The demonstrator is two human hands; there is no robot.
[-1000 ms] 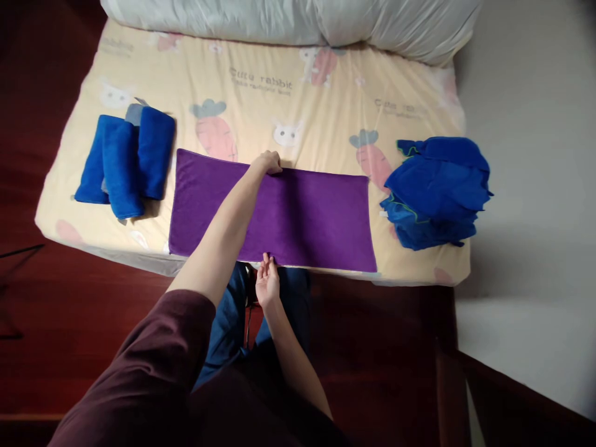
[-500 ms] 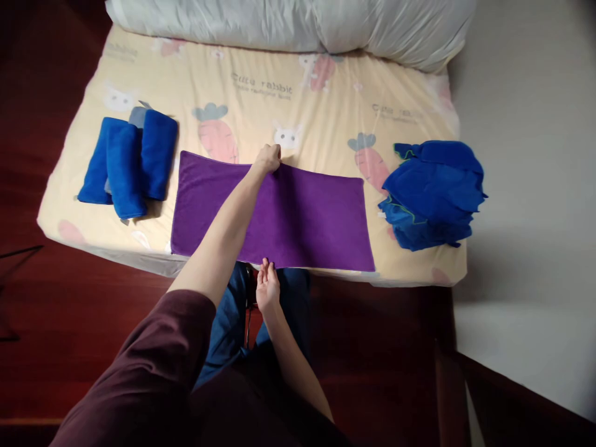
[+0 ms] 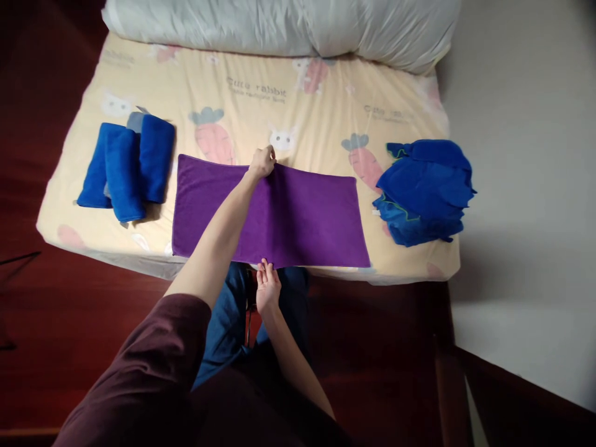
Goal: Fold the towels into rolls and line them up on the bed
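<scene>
A purple towel (image 3: 316, 217) lies spread lengthwise along the near side of the bed, with a raised crease running across its middle. My left hand (image 3: 262, 162) reaches over it and pinches the middle of its far edge. Opposite, at the near edge, my right hand (image 3: 269, 288) is turned palm up, its fingertips gripping the cloth there. Part of the towel is hidden beneath my left forearm.
Several rolled blue towels (image 3: 156, 158), with some grey showing, rest on the left of the bed (image 3: 321, 118). A heap of loose blue cloths (image 3: 423, 186) lies at the right. A pale quilt (image 3: 279, 25) runs along the back, and a wall (image 3: 526, 186) stands on the right.
The crease between my hands stands out a little more sharply. Both hands keep their places on the towel's edges, and the view has shifted slightly.
</scene>
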